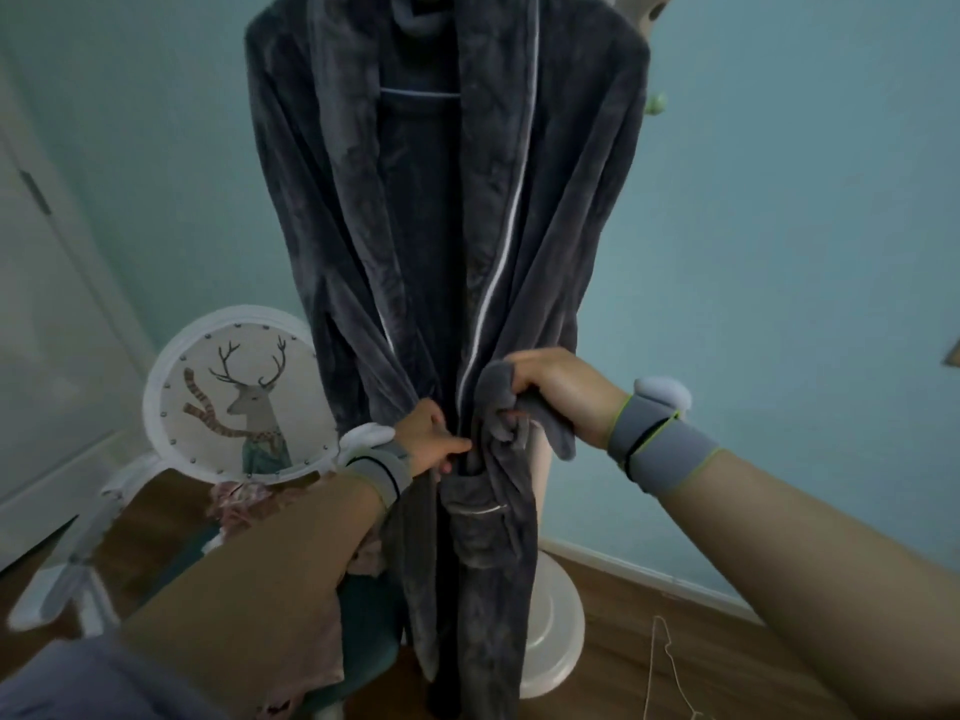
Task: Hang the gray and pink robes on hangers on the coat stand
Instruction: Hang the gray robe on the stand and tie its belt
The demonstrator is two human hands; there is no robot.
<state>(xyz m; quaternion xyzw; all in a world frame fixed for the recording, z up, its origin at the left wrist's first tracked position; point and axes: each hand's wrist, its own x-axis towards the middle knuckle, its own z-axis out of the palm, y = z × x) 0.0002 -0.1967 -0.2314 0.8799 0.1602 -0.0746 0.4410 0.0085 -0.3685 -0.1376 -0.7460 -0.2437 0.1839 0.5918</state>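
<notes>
The gray robe (pixel 441 252) hangs full length on a hanger (pixel 421 92) against the coat stand (pixel 550 605), with the pink robe (pixel 322 641) lying on a chair (pixel 239 387) just to its left. The right hand (pixel 558 392) has its fingers curled round a bunch of the gray belt (pixel 498 407) at the waist. The left hand (pixel 431 441) pinches the robe's front edge just beside it.

Home bedroom or dressing corner: pale blue walls (pixel 779 226), wood floor (pixel 675 641), white skirting, a round-backed chair (pixel 239 387) printed with a scarfed deer, robes on a coat stand (pixel 550 615).
</notes>
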